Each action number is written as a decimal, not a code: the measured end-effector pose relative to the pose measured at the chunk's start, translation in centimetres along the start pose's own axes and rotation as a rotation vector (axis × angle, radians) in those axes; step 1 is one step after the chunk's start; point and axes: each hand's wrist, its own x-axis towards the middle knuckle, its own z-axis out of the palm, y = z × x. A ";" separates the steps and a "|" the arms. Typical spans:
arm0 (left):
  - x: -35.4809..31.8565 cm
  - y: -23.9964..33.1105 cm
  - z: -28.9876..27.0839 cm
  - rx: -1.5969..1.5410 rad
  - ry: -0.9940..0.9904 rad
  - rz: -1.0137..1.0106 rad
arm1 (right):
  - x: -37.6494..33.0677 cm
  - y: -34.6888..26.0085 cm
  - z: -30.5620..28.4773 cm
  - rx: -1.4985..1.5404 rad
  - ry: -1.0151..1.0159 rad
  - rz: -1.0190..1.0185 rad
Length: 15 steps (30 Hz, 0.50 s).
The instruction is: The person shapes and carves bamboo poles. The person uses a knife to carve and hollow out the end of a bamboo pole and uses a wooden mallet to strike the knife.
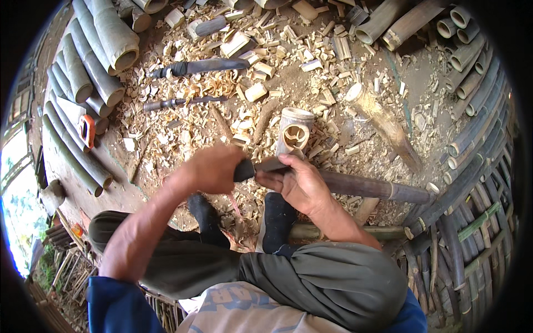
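My left hand [214,166] is closed round the black handle [244,170] of a knife. Its dark blade [271,165] runs right into my right hand [302,186], whose thumb lies on top and fingers curl below. Behind the right hand a brown bamboo pole [377,186] slants off to the right; I cannot tell whether the fingers touch it. Just beyond my hands stands a pale bamboo piece [286,145] with a round opening cut in its side. Both feet, in dark socks [279,222], are close below the hands.
A black-handled machete [216,66] and a thin wooden-handled knife [183,103] lie among shavings ahead. Bamboo lengths line the left [114,36] and right [472,158]. An orange-handled saw [87,130] rests at left; a short log [383,125] lies at right.
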 end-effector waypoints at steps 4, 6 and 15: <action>1.0 6.7 11.2 -0.616 0.135 -0.266 | -0.2 -4.9 -1.8 -0.623 0.134 0.123; 2.5 11.3 15.7 -0.844 0.405 -0.268 | -0.2 -6.6 -2.2 -0.916 0.143 0.149; -2.2 6.2 -3.6 0.438 0.208 -0.043 | 0.7 2.5 -1.8 0.278 -0.187 -0.014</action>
